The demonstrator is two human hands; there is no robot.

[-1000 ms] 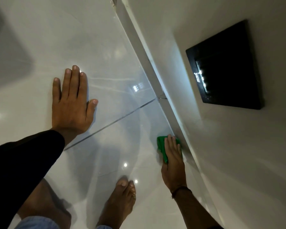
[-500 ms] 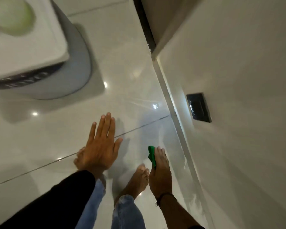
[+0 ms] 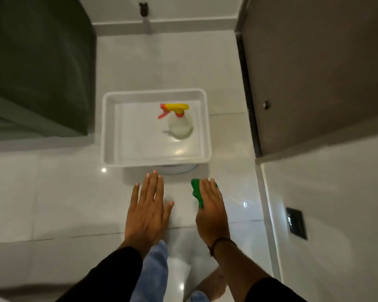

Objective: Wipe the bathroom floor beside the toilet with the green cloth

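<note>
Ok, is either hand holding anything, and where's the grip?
The right hand holds the green cloth bunched under palm and fingers. The left hand is open, empty.

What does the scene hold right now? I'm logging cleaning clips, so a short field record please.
left hand: open, fingers spread, palm down, empty
right hand: palm down over green cloth
tub: white, on floor ahead of hands
spray bottle: upright in tub, yellow and red head
floor: glossy white tiles
wall: right side, dark plate
toilet: not in view
</note>
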